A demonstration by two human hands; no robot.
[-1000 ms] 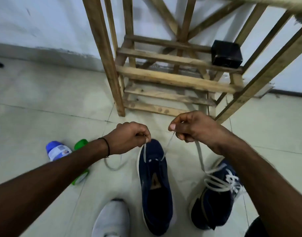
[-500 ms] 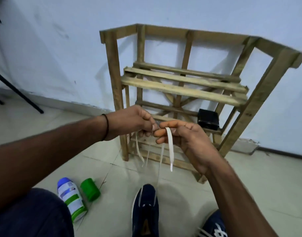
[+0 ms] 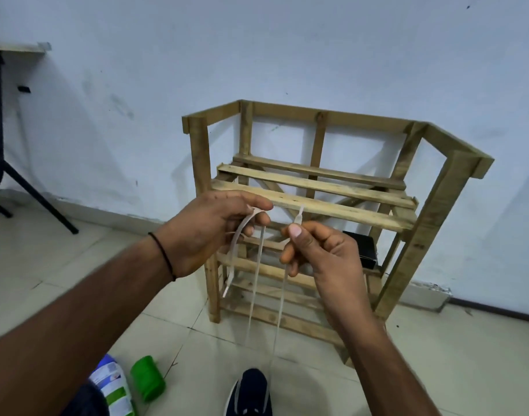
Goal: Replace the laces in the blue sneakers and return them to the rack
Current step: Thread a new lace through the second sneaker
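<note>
The blue sneaker (image 3: 249, 393) lies on the tiled floor at the bottom edge, toe toward the empty wooden rack (image 3: 317, 211). Above it, the left hand (image 3: 209, 232) and right hand (image 3: 320, 253) each pinch one end of its white lace (image 3: 255, 283), both strands running up taut from the shoe.

Tiled floor (image 3: 62, 280) bears rack (image 3: 317, 202), sneaker (image 3: 251, 394), bottle (image 3: 114, 385), green spool (image 3: 147, 378).
</note>
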